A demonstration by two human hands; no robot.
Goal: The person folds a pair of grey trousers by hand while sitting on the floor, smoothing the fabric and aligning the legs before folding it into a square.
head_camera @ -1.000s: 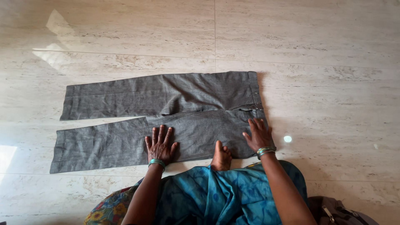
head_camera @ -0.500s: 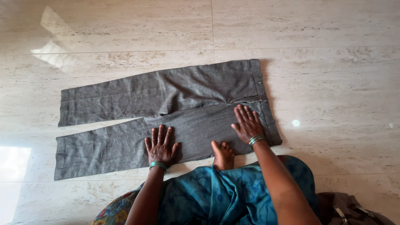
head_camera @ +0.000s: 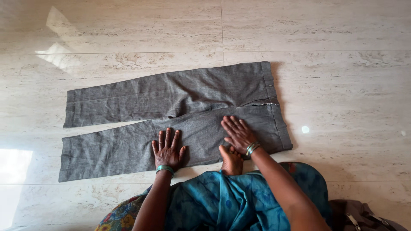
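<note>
From the head camera, a pair of grey trousers (head_camera: 171, 115) lies spread flat on a pale marble floor (head_camera: 325, 34), its waistband toward the right and its two legs running out to the left, the far leg a little higher and angled away from the near one so that a thin wedge of floor shows between them. The left hand (head_camera: 168, 149) rests palm down on the near leg, fingers straight and spread, gripping nothing, with a green bangle (head_camera: 164, 168) at its wrist just at the trousers' near edge. The right hand (head_camera: 238, 133) also lies flat and open on the cloth, on the seat area of the near half, short of the waistband, fingers pointing up and to the left and holding nothing; green bangles (head_camera: 252, 148) circle that wrist. A bare foot (head_camera: 231, 159) sits on the trousers' near edge, just below the right hand and touching the wrist area. Blue patterned cloth (head_camera: 231, 201) covers the person's lap at the bottom edge of the view, with a floral fabric (head_camera: 117, 216) showing at its left. A grey bag (head_camera: 359, 216) lies on the floor at the bottom right corner. A small bright spot of light (head_camera: 305, 129) falls on the floor just right of the waistband
</note>
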